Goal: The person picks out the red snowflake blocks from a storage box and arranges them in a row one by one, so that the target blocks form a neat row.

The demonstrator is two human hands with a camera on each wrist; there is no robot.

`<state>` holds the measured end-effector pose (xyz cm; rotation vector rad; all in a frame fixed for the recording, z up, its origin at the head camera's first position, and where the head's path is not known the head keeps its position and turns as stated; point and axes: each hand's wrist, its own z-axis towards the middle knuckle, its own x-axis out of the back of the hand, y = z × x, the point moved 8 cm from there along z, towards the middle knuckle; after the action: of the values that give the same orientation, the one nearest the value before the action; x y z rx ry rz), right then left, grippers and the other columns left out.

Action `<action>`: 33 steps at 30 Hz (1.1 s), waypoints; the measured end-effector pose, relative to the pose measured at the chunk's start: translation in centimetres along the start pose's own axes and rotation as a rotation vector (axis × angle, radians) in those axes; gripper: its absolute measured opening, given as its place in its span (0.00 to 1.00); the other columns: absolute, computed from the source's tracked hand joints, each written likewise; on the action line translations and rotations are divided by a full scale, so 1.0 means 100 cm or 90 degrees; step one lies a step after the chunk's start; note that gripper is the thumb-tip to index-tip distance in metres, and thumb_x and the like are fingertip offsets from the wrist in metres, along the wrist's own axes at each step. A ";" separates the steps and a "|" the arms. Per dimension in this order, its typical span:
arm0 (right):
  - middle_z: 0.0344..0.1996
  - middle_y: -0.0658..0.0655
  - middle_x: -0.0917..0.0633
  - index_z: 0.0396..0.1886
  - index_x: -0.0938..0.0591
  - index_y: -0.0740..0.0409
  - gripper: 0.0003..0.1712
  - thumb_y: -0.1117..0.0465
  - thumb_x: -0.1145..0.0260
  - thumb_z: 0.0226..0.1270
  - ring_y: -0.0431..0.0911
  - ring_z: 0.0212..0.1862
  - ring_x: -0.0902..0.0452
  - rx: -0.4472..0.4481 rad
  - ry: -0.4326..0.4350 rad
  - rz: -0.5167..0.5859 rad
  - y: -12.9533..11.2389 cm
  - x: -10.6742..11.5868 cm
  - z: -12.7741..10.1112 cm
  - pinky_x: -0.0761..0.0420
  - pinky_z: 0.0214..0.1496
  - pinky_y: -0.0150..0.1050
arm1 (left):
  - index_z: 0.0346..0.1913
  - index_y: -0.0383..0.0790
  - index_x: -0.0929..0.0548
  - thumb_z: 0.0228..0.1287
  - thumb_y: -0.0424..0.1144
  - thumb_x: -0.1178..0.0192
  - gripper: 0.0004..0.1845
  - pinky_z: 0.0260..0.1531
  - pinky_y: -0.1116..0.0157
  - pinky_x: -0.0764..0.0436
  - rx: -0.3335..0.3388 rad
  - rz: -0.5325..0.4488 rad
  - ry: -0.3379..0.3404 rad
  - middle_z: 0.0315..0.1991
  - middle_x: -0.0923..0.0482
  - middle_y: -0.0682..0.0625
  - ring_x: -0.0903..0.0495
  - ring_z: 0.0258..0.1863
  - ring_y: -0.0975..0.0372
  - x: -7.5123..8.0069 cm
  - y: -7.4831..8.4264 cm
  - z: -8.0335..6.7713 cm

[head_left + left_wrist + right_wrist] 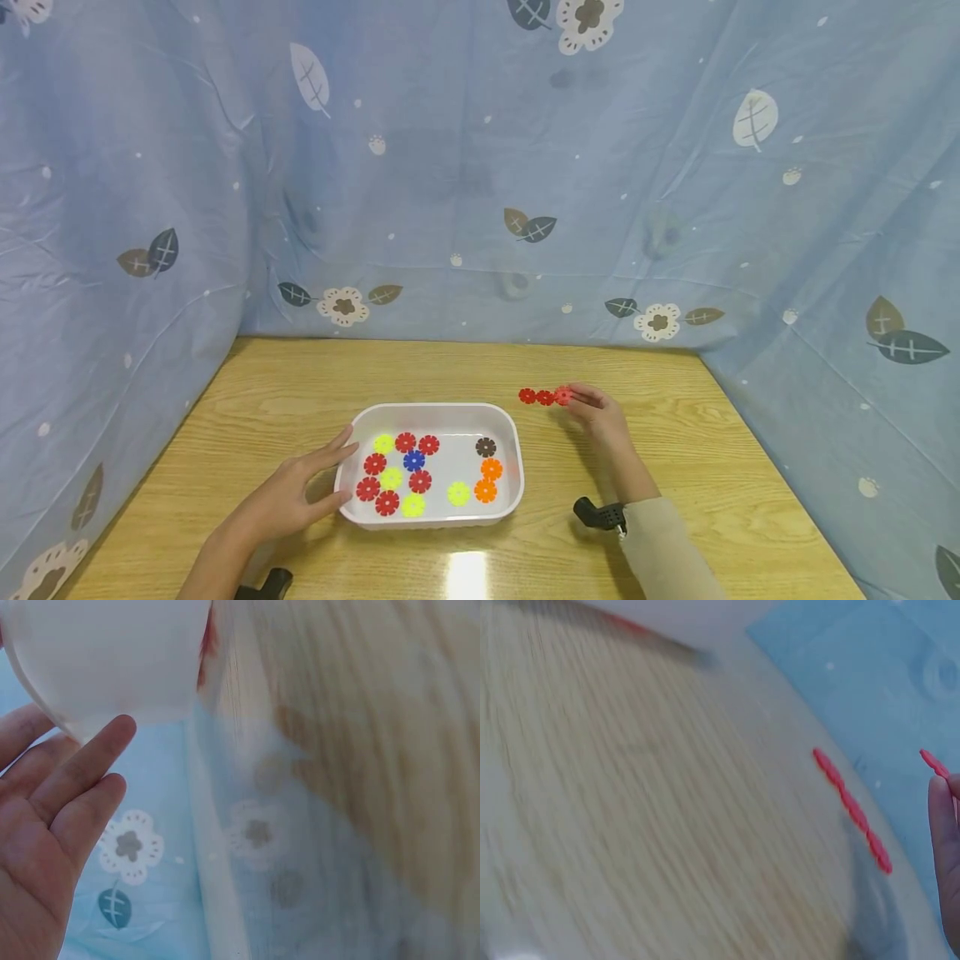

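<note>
A white rectangular tray (442, 523) stands on the table with several flower-shaped plastic discs in it. At its left end my left hand (292, 492) rests against the rim, thumb and fingers spread. The left wrist view shows those fingers (84, 769) nearly straight beside the tray wall (112, 660). Right of the tray, my right hand (603, 421) pinches a red flower disc (563, 395) between thumb and fingertips. In the right wrist view this disc (933, 763) is held apart from a row of red discs (851, 810) on the table.
In the tray, red discs (420, 482), yellow discs (391, 478) and a blue disc (414, 461) lie left; orange discs (486, 491), a brown disc (486, 447) and another yellow disc (459, 493) lie right. Blue patterned curtain (450, 183) surrounds the wooden table (637, 375).
</note>
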<state>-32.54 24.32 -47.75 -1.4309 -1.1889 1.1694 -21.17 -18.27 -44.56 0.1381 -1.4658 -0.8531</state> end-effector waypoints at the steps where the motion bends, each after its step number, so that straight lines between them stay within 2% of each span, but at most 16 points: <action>1: 0.39 0.49 0.22 0.58 0.33 0.69 0.25 0.72 0.43 0.60 0.37 0.41 0.23 -0.007 0.012 0.010 0.002 0.003 0.001 0.24 0.53 0.34 | 0.62 0.50 0.32 0.56 0.52 0.42 0.30 0.54 0.50 0.30 -0.002 0.001 0.001 0.68 0.45 0.54 0.37 0.62 0.57 0.000 0.000 0.000; 5: 0.41 0.51 0.22 0.58 0.33 0.68 0.24 0.72 0.43 0.60 0.38 0.42 0.22 -0.028 0.047 -0.004 0.008 0.017 0.005 0.23 0.50 0.32 | 0.61 0.48 0.31 0.55 0.51 0.40 0.30 0.54 0.50 0.30 -0.020 0.011 0.017 0.67 0.43 0.52 0.36 0.62 0.56 0.002 0.002 0.000; 10: 0.43 0.54 0.25 0.59 0.34 0.70 0.25 0.72 0.45 0.61 0.40 0.42 0.22 -0.032 0.062 -0.016 0.010 0.028 0.008 0.22 0.49 0.33 | 0.61 0.46 0.30 0.55 0.51 0.40 0.30 0.53 0.49 0.30 -0.036 0.031 0.025 0.66 0.41 0.49 0.33 0.60 0.54 0.002 0.003 0.001; 18: 0.42 0.55 0.26 0.58 0.33 0.70 0.23 0.73 0.45 0.61 0.40 0.41 0.23 -0.038 0.087 -0.053 0.014 0.038 0.017 0.22 0.48 0.29 | 0.60 0.47 0.29 0.55 0.51 0.40 0.29 0.54 0.50 0.30 -0.028 0.019 0.021 0.67 0.42 0.51 0.35 0.61 0.56 0.003 0.003 0.001; 23: 0.44 0.57 0.26 0.56 0.31 0.70 0.22 0.72 0.45 0.61 0.39 0.40 0.24 -0.021 0.107 -0.105 0.015 0.042 0.021 0.22 0.44 0.27 | 0.61 0.47 0.30 0.55 0.51 0.40 0.29 0.54 0.51 0.30 -0.033 0.019 0.023 0.67 0.43 0.52 0.35 0.61 0.57 0.003 0.003 0.001; 30: 0.47 0.64 0.24 0.52 0.26 0.67 0.19 0.71 0.43 0.60 0.34 0.34 0.26 0.017 0.159 -0.219 0.011 0.043 0.022 0.22 0.36 0.23 | 0.61 0.48 0.30 0.55 0.51 0.40 0.29 0.53 0.51 0.29 -0.025 0.015 0.021 0.67 0.43 0.53 0.35 0.61 0.57 0.002 0.002 0.000; 33: 0.46 0.65 0.23 0.51 0.25 0.67 0.18 0.70 0.43 0.59 0.36 0.35 0.26 0.032 0.179 -0.268 0.008 0.043 0.021 0.24 0.34 0.23 | 0.60 0.48 0.30 0.55 0.51 0.40 0.29 0.53 0.51 0.29 -0.030 0.016 0.025 0.67 0.43 0.53 0.35 0.61 0.58 0.003 0.002 0.001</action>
<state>-34.15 28.61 -49.28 -1.1855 -1.1773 0.6780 -21.16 -18.25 -44.16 0.1004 -1.4073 -0.8595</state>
